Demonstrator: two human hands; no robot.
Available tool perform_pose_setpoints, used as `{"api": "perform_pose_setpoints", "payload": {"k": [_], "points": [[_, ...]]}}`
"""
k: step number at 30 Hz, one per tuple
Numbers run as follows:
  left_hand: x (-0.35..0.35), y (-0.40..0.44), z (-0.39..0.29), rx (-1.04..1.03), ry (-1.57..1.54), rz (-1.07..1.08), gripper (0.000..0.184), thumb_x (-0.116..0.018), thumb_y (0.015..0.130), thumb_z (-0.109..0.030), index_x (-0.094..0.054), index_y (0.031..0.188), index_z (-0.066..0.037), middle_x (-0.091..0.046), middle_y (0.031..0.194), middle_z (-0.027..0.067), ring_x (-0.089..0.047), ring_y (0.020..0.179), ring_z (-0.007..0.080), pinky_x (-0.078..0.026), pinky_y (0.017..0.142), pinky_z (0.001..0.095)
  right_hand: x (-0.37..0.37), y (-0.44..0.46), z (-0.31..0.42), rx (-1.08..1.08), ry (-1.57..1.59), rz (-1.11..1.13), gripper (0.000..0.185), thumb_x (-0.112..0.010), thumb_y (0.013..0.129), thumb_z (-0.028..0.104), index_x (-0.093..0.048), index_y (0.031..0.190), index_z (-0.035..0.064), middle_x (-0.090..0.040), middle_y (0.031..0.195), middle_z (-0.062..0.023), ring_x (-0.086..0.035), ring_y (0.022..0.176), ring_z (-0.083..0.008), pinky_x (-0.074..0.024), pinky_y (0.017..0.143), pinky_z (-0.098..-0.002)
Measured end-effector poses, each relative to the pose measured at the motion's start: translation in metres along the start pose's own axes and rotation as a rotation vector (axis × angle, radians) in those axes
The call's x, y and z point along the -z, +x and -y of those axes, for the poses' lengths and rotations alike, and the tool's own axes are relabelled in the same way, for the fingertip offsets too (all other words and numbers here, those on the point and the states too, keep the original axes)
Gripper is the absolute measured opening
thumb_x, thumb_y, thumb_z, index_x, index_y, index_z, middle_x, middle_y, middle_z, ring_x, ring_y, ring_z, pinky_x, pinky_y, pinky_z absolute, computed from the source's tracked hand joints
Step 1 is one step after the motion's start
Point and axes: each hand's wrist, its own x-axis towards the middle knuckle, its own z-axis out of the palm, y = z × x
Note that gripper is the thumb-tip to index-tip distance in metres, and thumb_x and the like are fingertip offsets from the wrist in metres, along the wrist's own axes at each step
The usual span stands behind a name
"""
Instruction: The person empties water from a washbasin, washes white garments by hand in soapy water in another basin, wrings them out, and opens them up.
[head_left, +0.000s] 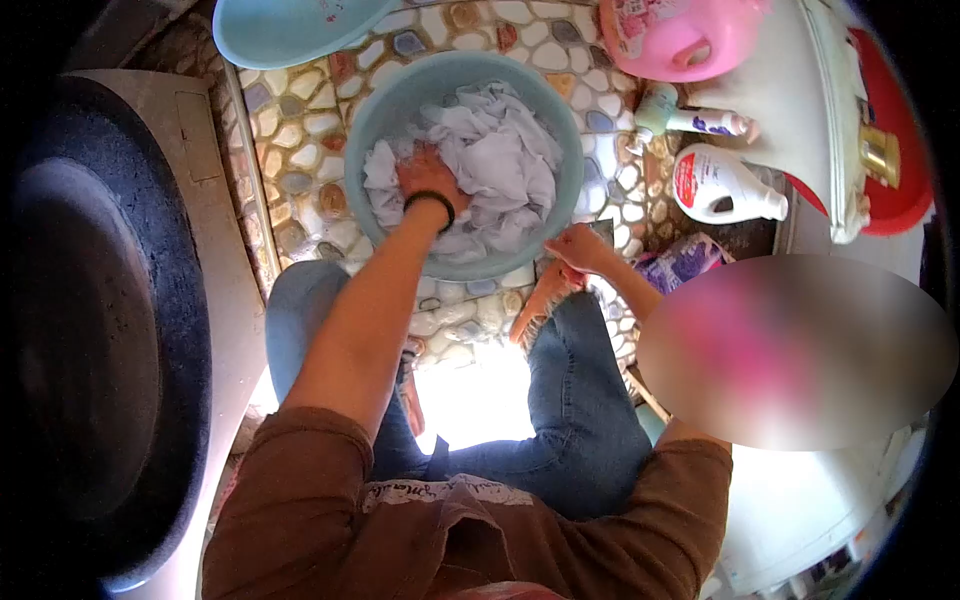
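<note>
Inside a round light-blue basin (362, 160) lies a heap of wet white cloth (500, 150). My left hand (427, 172), with a dark band at the wrist, is pushed down into the left part of the cloth. Its fingertips are hidden by cloth and water, so its grip cannot be made out. My right hand (580, 248) is beside the basin's lower right rim, its fingers curled closed. Whether it holds anything is hidden.
Pebble-patterned floor (300, 180) surrounds the basin. Another blue basin (270, 35) is at upper left, a large dark tub (180, 300) at left. On the right are a pink jug (680, 40), a white bottle (720, 185), a purple packet (680, 262) and a red basin (905, 130).
</note>
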Motion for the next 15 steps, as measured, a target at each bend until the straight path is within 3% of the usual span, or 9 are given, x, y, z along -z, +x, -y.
{"api": "perform_pose_setpoints", "payload": {"k": [3, 5, 7, 10, 13, 15], "points": [[-0.035, -0.004, -0.018, 0.092, -0.101, -0.167, 0.09, -0.061, 0.079, -0.05, -0.026, 0.144, 0.001, -0.025, 0.15, 0.0132, -0.02, 0.139, 0.0277, -0.023, 0.109, 0.0449, 0.091, -0.023, 0.054, -0.009, -0.539, -0.047, 0.046, -0.062, 0.083, 0.042, -0.06, 0.115, 0.0093, -0.067, 0.089, -0.0158, -0.066, 0.084, -0.0308, -0.0517, 0.072, -0.0414], [-0.049, -0.007, -0.029, 0.119, -0.136, -0.176, 0.091, -0.062, 0.078, -0.05, -0.028, 0.142, 0.005, -0.027, 0.148, 0.0153, -0.021, 0.139, 0.0284, -0.022, 0.11, 0.0448, 0.096, 0.001, 0.065, 0.395, -0.151, -0.455, 0.05, -0.062, 0.082, 0.045, -0.055, 0.123, 0.0163, -0.062, 0.109, -0.0175, -0.06, 0.102, -0.0311, -0.0493, 0.08, -0.0423], [-0.043, -0.005, -0.032, 0.139, -0.259, -0.191, 0.088, -0.063, 0.077, -0.051, -0.033, 0.139, 0.005, -0.029, 0.147, 0.0163, -0.021, 0.138, 0.0285, -0.022, 0.11, 0.0454, 0.087, 0.051, 0.089, 0.832, -0.259, -0.79, 0.055, -0.065, 0.081, 0.043, -0.052, 0.126, 0.013, -0.055, 0.124, -0.0167, -0.054, 0.112, -0.0281, -0.0487, 0.08, -0.0438], [-0.047, 0.008, -0.016, 0.215, -0.113, -0.164, 0.077, -0.064, 0.076, -0.052, -0.048, 0.131, 0.0, -0.042, 0.139, 0.0172, -0.035, 0.131, 0.031, -0.024, 0.109, 0.0474, 0.059, 0.114, 0.107, 0.733, -0.347, -0.817, 0.059, -0.067, 0.08, 0.039, -0.049, 0.13, 0.0133, -0.046, 0.135, -0.0146, -0.047, 0.118, -0.0269, -0.0457, 0.086, -0.043], [-0.047, 0.045, 0.004, 0.364, -0.381, 0.309, 0.076, -0.061, 0.078, -0.053, -0.042, 0.135, -0.005, -0.041, 0.139, 0.0178, -0.034, 0.131, 0.0347, -0.022, 0.111, 0.0445, 0.037, 0.154, 0.113, 0.662, -0.461, -0.667, 0.053, -0.062, 0.082, 0.042, -0.053, 0.127, 0.0171, -0.05, 0.129, -0.0161, -0.046, 0.121, -0.0317, -0.043, 0.091, -0.0472], [-0.073, 0.078, 0.014, 0.27, -0.305, 0.171, 0.068, -0.054, 0.082, -0.053, -0.048, 0.13, -0.006, -0.048, 0.131, 0.0172, -0.042, 0.124, 0.0348, -0.027, 0.106, 0.0454, -0.026, 0.286, 0.073, 0.717, -0.346, -0.588, 0.055, -0.061, 0.083, 0.041, -0.05, 0.129, 0.0128, -0.051, 0.127, -0.0172, -0.048, 0.117, -0.0325, -0.0419, 0.092, -0.0475]]}}
